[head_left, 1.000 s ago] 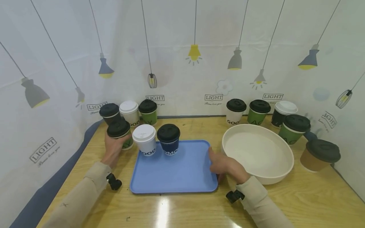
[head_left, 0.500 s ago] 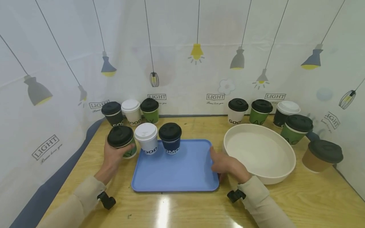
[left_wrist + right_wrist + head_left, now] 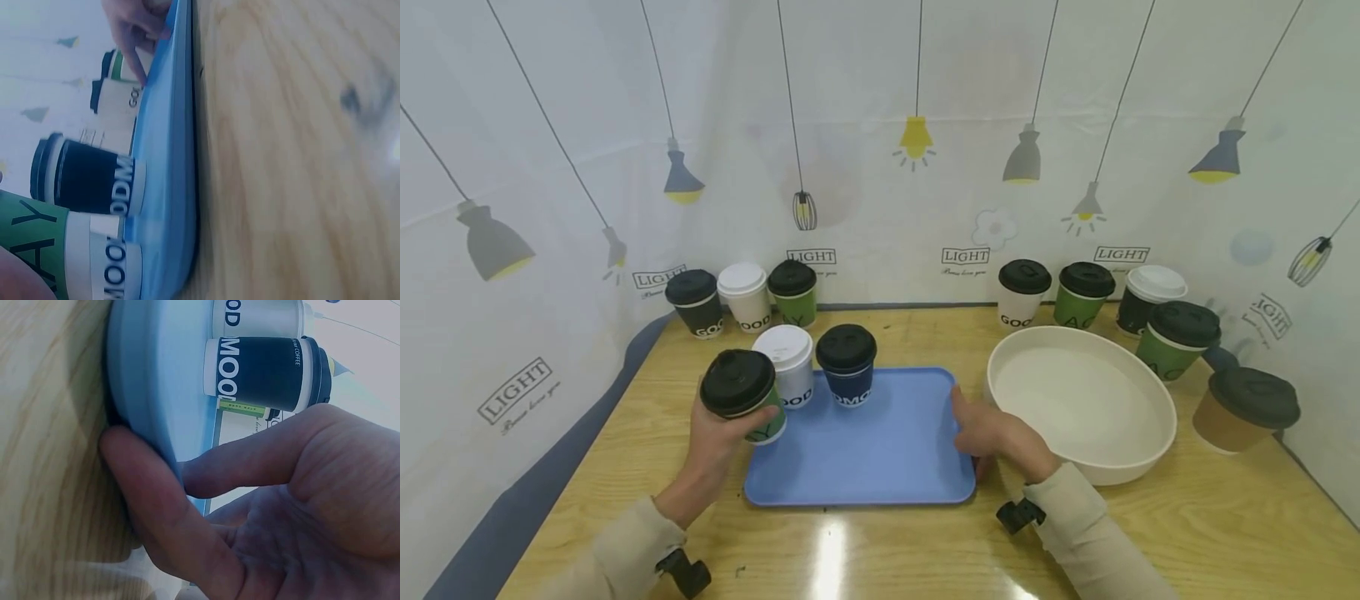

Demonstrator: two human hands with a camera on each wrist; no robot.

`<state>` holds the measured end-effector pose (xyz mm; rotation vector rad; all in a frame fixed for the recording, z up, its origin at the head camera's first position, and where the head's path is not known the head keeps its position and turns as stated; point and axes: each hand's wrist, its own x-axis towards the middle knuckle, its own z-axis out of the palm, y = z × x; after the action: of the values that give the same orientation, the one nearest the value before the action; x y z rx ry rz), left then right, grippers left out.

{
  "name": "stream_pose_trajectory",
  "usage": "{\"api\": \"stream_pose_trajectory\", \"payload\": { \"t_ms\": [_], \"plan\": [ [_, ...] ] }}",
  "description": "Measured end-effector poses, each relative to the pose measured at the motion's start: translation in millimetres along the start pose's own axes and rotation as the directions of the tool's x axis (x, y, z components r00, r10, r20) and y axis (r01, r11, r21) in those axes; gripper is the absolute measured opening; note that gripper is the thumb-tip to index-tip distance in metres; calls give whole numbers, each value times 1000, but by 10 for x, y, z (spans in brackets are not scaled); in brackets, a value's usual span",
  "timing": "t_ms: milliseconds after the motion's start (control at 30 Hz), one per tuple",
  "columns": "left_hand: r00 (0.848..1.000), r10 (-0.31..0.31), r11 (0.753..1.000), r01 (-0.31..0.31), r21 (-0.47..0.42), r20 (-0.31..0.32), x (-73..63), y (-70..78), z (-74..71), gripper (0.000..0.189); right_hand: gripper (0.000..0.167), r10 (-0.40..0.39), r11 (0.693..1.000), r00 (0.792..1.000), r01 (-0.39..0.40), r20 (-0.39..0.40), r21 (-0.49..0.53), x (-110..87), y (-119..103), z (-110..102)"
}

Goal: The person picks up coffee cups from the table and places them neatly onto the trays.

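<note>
In the head view my left hand grips a green paper cup with a black lid. The cup is held over the left edge of the blue tray, tilted a little. My right hand pinches the tray's right rim; the right wrist view shows the thumb on the inner side and a finger on the outside. Toward the tray's back left stand a white cup with a white lid and a navy cup with a black lid, side by side.
A round cream basin stands right of the tray. Several lidded cups line the back right, among them a brown cup near the right edge. At the back left are a black cup, a white-lidded cup and a green cup.
My left hand has brought the green cup from beside the back-left cups toward the front and right, to the tray's left edge. My right hand has stayed on the tray's rim.
</note>
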<state>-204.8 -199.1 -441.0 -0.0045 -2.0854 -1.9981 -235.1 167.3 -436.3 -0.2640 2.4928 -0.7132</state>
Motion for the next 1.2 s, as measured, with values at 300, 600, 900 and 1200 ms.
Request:
{"api": "stream_pose_trajectory", "payload": {
  "t_ms": [300, 600, 900, 1200],
  "plan": [
    [995, 52, 995, -45, -84, 81, -156, 9, 357, 85, 86, -5, 1000, 1000, 5, -2, -4, -18, -11, 7],
    [965, 40, 996, -18, -85, 260, -207, -49, 727, 92, 87, 0, 1000, 1000, 0, -6, -2, -24, -17, 4],
    [919, 9, 1000, -3, -16, 393, -191, -85, 1238, 91, 87, -14, 999, 1000, 14, -7, -36, -24, -6, -22],
    [928, -72, 993, 32, 115, 366, -100, -201, 1642, 91, 85, -29, 997, 999, 28, -14, -74, -32, 2, -27]
  ]
}}
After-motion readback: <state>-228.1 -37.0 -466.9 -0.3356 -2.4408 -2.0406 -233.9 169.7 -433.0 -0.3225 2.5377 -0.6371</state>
